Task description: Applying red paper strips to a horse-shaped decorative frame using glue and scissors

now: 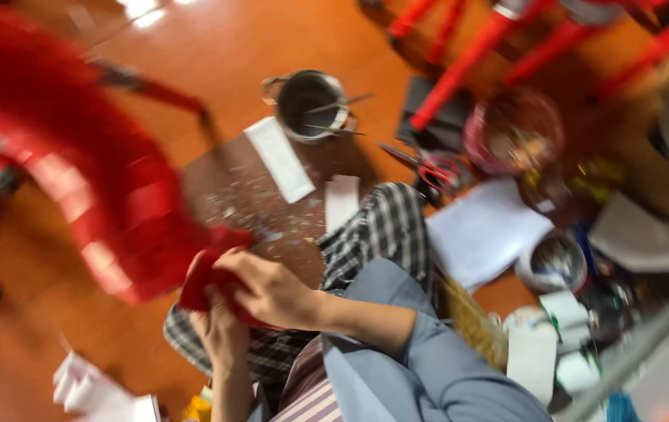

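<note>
The view is blurred and tilted. A large curved frame wrapped in red paper [76,172] sweeps across the left. Its near end meets a piece of red paper [209,273] that both hands pinch. My right hand [272,291], on a blue-sleeved arm, grips the paper from above. My left hand [221,332] holds it from below, the two hands touching. They sit over my knee in checked trousers [385,227].
On the orange floor lie a brown board [233,184] with white paper strips [279,156], a metal pot with sticks [311,101], red-handled scissors [432,168], a white sheet [483,230], a round bowl [514,129], a tin [557,262] and red rods [467,55].
</note>
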